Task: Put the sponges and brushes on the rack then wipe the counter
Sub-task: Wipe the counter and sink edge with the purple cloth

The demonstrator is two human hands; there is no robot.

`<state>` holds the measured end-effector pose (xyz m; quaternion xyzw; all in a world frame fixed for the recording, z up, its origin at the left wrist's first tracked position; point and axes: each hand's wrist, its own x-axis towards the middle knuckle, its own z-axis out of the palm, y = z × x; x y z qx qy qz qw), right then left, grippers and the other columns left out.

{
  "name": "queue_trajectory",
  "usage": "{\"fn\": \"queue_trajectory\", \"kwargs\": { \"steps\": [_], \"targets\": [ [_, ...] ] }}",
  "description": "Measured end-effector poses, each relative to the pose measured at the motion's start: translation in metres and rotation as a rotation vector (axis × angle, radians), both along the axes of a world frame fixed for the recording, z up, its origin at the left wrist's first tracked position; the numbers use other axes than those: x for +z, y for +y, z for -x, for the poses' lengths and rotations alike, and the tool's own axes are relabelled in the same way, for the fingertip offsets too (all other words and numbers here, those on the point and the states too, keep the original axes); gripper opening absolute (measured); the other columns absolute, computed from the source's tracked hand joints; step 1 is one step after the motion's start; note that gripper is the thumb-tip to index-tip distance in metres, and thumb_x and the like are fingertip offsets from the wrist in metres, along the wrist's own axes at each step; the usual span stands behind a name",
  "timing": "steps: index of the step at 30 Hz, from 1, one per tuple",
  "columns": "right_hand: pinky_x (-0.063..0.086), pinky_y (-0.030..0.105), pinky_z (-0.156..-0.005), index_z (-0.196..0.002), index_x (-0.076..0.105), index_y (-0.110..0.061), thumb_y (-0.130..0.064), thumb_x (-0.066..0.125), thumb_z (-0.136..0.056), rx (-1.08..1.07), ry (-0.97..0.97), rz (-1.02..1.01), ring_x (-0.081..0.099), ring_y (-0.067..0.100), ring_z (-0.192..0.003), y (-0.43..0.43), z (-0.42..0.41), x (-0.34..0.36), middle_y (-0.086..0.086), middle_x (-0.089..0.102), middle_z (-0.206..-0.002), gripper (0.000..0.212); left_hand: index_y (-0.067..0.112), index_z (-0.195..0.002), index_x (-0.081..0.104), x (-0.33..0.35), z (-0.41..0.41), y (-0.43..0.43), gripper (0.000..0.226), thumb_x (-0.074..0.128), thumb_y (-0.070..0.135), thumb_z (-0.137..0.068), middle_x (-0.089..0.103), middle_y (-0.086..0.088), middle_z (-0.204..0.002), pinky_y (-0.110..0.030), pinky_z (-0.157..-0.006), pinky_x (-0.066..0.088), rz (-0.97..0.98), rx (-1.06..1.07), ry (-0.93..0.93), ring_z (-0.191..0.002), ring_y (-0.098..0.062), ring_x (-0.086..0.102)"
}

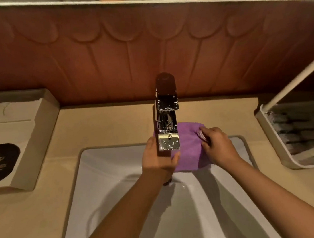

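Observation:
A purple cloth (190,146) is spread under the chrome faucet (167,121), over the back rim of the white sink (104,172). My left hand (156,158) grips the cloth's left side, just beside the faucet's spout. My right hand (216,147) pinches its right edge, with a fold bunched between the fingers. The beige counter (111,126) runs behind and around the sink. At the right edge stands a white-framed rack (273,131) holding dark, blurred items; I cannot make out what they are.
A beige tissue box (31,141) with a dark oval logo sits on the counter at the left. A brown patterned wall (127,55) rises behind the faucet, with a mirror's lower edge (161,0) above it. The sink basin fills the foreground.

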<state>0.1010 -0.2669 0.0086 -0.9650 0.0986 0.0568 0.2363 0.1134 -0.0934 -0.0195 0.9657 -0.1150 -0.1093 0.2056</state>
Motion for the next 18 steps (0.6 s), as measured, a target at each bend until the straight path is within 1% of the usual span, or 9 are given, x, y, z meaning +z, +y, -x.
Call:
{"fn": "queue_trajectory", "kwargs": {
  "steps": [2,4,7,9,11,12,15,16,18],
  "targets": [
    [0.041,0.033,-0.089,-0.134,0.049,-0.012,-0.004,0.055,-0.087,-0.021,-0.030,0.026,0.054,0.038,-0.109,-0.016,-0.010,0.006,0.020,0.054,-0.119,0.048,0.012,-0.148,0.020,-0.004,0.001,-0.019,0.059,0.029,0.044,-0.098,0.022,-0.008,-0.155,-0.024,-0.113,-0.007,0.016,-0.071,0.076,-0.143,-0.021,0.017],
    [0.042,0.034,-0.092,-0.135,0.049,-0.013,-0.004,0.055,-0.087,-0.051,-0.073,0.043,0.054,0.039,-0.110,-0.035,-0.021,0.010,0.020,0.052,-0.122,0.050,0.006,-0.149,0.011,-0.004,-0.005,-0.041,0.058,0.030,0.031,-0.100,0.010,-0.014,-0.158,-0.037,-0.116,0.000,0.036,-0.122,0.094,-0.145,-0.028,0.010],
    [0.042,0.040,-0.097,-0.139,0.041,-0.011,-0.001,0.057,-0.085,-0.171,-0.116,0.027,0.052,0.042,-0.113,-0.057,-0.033,0.011,0.020,0.042,-0.132,0.058,0.000,-0.148,0.000,0.000,-0.016,-0.069,0.058,0.027,0.022,-0.101,0.000,-0.019,-0.157,-0.032,-0.116,-0.003,-0.029,-0.066,0.057,-0.146,-0.029,0.003],
    [0.042,0.043,-0.095,-0.140,0.039,-0.010,0.003,0.055,-0.083,-0.228,-0.197,0.013,0.049,0.043,-0.114,-0.060,-0.033,0.005,0.019,0.039,-0.136,0.061,-0.003,-0.146,0.015,0.004,-0.022,-0.080,0.055,0.026,0.022,-0.099,0.020,-0.021,-0.153,-0.035,-0.116,0.004,-0.063,-0.064,-0.046,-0.143,-0.028,0.021],
    [0.039,0.042,-0.097,-0.138,0.043,-0.012,0.001,0.054,-0.081,-0.290,-0.263,0.064,0.043,0.040,-0.118,-0.057,-0.026,-0.002,0.017,0.041,-0.137,0.060,-0.001,-0.122,0.058,0.010,-0.025,-0.086,0.053,0.034,0.024,-0.083,0.063,-0.017,-0.120,-0.032,-0.103,0.026,-0.119,-0.100,-0.044,-0.111,-0.023,0.060],
    [0.037,0.041,-0.099,-0.137,0.046,-0.013,-0.001,0.054,-0.081,-0.333,-0.297,0.085,0.039,0.038,-0.120,-0.056,-0.021,-0.007,0.015,0.044,-0.136,0.057,0.001,-0.109,0.068,0.009,-0.025,-0.088,0.053,0.035,0.026,-0.075,0.070,-0.013,-0.105,-0.030,-0.095,0.032,-0.156,-0.093,-0.037,-0.095,-0.022,0.067],
    [0.035,0.038,-0.104,-0.131,0.052,-0.014,-0.001,0.051,-0.085,-0.601,-0.433,-0.266,0.041,0.030,-0.122,-0.055,-0.013,-0.019,0.010,0.047,-0.130,0.049,-0.003,-0.131,0.049,-0.001,-0.027,-0.088,0.056,0.034,0.024,-0.085,0.054,-0.021,-0.131,-0.035,-0.105,0.036,-0.086,-0.084,0.019,-0.119,-0.030,0.054],
    [0.039,0.038,-0.105,-0.129,0.053,-0.014,0.001,0.049,-0.086,-0.740,-0.476,-0.477,0.045,0.027,-0.119,-0.057,-0.014,-0.019,0.009,0.047,-0.128,0.046,-0.004,-0.131,0.049,-0.002,-0.028,-0.088,0.057,0.032,0.026,-0.085,0.053,-0.023,-0.131,-0.037,-0.103,0.040,-0.100,-0.070,-0.050,-0.118,-0.033,0.054],
    [0.044,0.041,-0.102,-0.125,0.055,-0.014,0.002,0.047,-0.086,-0.944,-0.528,-0.691,0.053,0.024,-0.112,-0.065,-0.017,-0.018,0.009,0.046,-0.127,0.043,-0.003,-0.111,0.065,-0.008,-0.033,-0.088,0.054,0.038,0.027,-0.075,0.068,-0.020,-0.107,-0.040,-0.082,0.054,-0.129,-0.064,-0.121,-0.092,-0.031,0.067]
  ]
}}
